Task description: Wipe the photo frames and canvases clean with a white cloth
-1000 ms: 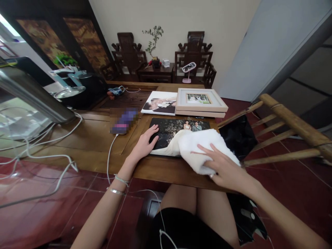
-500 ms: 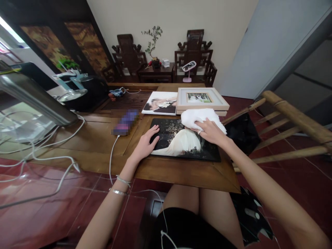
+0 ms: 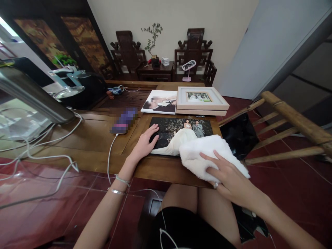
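Observation:
A dark photo panel (image 3: 166, 133) lies flat on the wooden table (image 3: 158, 167), showing two people and a long white gown. My left hand (image 3: 145, 142) rests on its left edge with the fingers spread. Under my right hand (image 3: 228, 176) is a folded white cloth (image 3: 199, 152), gripped with the fingers pressed into it. The cloth covers the panel's lower right part and hangs over the front edge of the table.
Behind the panel lie a white-edged photo print (image 3: 158, 108) and wooden picture frames (image 3: 202, 90), stacked. A phone (image 3: 124, 120) on a white cable is at left, near a grey metal appliance (image 3: 38, 93) and a black kettle (image 3: 92, 88). A bamboo chair (image 3: 285, 121) stands at right.
My right hand has drawn the cloth from the panel's upper right toward me, down to the front edge. The pictured people are now uncovered. My left hand has stayed put.

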Tool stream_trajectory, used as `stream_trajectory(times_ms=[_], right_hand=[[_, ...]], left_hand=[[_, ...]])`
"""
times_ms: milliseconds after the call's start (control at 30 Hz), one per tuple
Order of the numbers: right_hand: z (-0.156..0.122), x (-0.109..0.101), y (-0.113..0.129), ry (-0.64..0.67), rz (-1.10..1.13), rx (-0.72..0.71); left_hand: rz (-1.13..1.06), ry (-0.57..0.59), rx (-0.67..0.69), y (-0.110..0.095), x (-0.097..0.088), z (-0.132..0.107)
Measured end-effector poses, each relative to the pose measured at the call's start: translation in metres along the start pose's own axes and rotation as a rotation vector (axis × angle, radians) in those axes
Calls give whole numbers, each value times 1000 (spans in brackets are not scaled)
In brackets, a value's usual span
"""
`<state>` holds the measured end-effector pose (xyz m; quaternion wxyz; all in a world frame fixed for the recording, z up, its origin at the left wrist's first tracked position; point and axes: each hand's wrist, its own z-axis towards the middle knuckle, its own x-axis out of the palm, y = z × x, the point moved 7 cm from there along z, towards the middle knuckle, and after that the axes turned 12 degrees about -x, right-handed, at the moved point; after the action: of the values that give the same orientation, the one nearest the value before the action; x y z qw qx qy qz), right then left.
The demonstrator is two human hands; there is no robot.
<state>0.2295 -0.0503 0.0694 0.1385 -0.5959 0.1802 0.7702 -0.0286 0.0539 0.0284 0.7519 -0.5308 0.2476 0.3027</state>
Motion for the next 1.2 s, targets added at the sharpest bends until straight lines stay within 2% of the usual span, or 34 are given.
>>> stream_trajectory(times_ms=[133,300,400,500,667,933,1067,1133,1200], right_hand=[[17,-3,-48,-14,-13,127],[55,-6,-115,-41,-78,243],[79,-10,-137,-46,-55,283],[97,-10,-144,-61,-22,308],[95,0,-123,-68,-87,263],[24,5,-39,-65,-55,110],[4,3,-2,-21,-13,23],[2,3,4,6,15,-5],[5,3,1,7,39,-14]], left_hand=[[-10,4,4,1,0,0],[-22,13,-1,3,0,0],[-27,15,-3,3,0,0],[-25,19,-7,2,-1,0],[-24,19,-14,0,-1,0],[-12,11,-11,-1,-1,-1],[-10,10,-10,0,0,0],[-8,10,-8,0,0,0],[-6,11,-8,0,0,0]])
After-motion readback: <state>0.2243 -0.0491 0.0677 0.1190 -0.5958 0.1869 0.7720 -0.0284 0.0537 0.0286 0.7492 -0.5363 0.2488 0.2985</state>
